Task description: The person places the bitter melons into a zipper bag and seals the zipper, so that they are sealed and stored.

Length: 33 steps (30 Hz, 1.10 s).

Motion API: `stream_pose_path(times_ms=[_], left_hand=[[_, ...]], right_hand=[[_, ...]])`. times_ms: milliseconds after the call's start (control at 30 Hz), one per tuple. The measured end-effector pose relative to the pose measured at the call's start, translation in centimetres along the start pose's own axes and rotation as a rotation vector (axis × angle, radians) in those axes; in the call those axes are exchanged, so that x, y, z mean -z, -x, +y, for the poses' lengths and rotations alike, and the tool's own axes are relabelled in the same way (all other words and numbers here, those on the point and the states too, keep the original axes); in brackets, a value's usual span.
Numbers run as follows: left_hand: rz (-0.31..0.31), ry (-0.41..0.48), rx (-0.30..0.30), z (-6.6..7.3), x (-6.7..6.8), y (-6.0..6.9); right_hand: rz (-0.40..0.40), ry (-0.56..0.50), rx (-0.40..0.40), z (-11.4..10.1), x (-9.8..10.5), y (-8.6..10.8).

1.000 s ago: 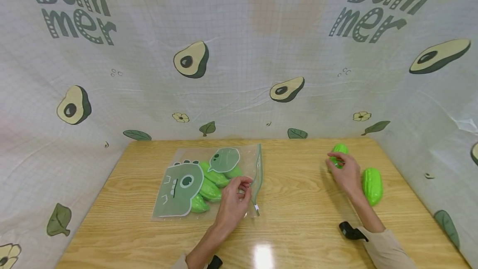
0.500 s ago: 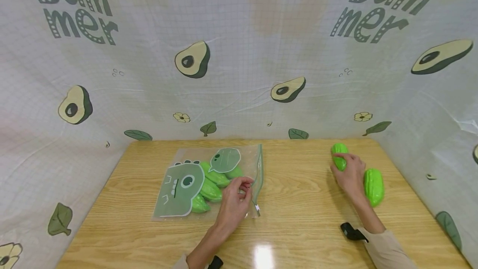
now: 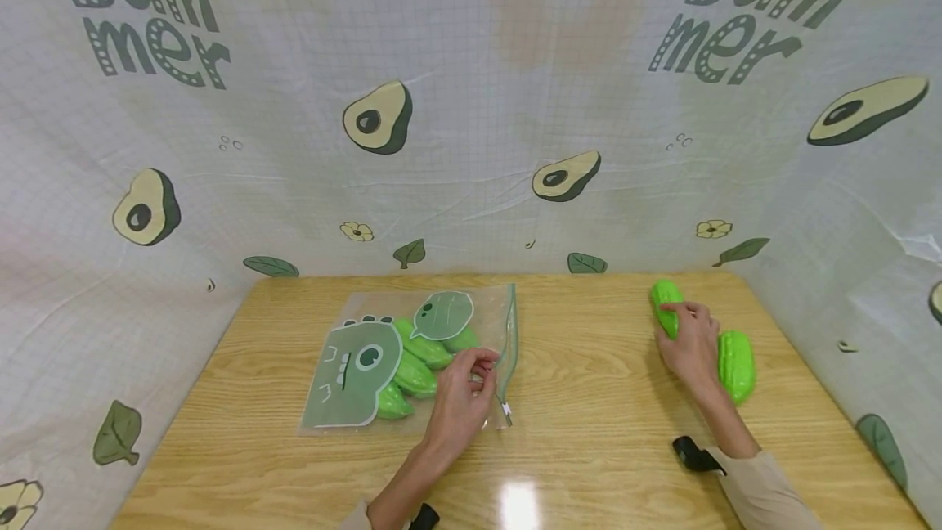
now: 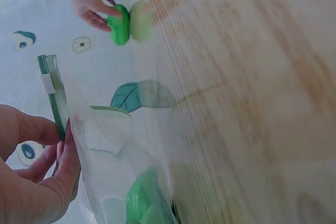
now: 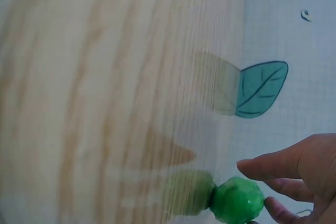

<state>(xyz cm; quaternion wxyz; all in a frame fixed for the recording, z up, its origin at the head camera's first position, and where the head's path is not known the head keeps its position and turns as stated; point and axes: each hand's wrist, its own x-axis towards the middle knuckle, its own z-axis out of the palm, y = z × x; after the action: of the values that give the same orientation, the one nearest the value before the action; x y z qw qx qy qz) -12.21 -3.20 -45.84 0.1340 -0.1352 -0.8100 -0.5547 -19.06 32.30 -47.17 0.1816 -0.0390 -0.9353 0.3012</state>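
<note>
A clear zip bag (image 3: pixel 482 305) with a green monster print lies flat at the left of the table, several green gourd-like pieces (image 3: pixel 414 375) inside. My left hand (image 3: pixel 462 399) pinches its upper layer beside the green zip edge; the left wrist view shows thumb and fingers (image 4: pixel 39 174) on that edge (image 4: pixel 58 111). At the far right, my right hand (image 3: pixel 690 346) has thumb and fingers around a bright green gourd (image 3: pixel 665 294) resting on the table. In the right wrist view a fingertip meets this gourd (image 5: pixel 237 201), the thumb close beside it.
Another green gourd (image 3: pixel 737 368) lies on the table just right of my right hand. The wooden table (image 3: pixel 581 399) ends at a printed cloth (image 3: pixel 471 211) at the back, with cloth at both sides too. A small white slider (image 3: pixel 505 409) sits on the bag's zip.
My right fingers have shifted slightly right and lie further over the far gourd, which has tilted a little, its far end moving left. My left hand has stayed at the bag's edge.
</note>
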Motion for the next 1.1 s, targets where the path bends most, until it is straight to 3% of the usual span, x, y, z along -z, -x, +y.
stream_pose_path(times_ms=[533, 900, 1100], left_hand=[[-0.002, -0.003, 0.003, 0.09, -0.02, 0.04], [-0.008, 0.001, 0.011, 0.13, 0.08, 0.06], [-0.008, 0.008, 0.015, 0.09, 0.10, 0.03]], right_hand=[[-0.066, 0.124, 0.013, -0.02, 0.50, -0.11], [-0.081, 0.126, 0.016, 0.00, 0.64, -0.23], [-0.045, 0.124, 0.059, 0.22, 0.64, -0.55]])
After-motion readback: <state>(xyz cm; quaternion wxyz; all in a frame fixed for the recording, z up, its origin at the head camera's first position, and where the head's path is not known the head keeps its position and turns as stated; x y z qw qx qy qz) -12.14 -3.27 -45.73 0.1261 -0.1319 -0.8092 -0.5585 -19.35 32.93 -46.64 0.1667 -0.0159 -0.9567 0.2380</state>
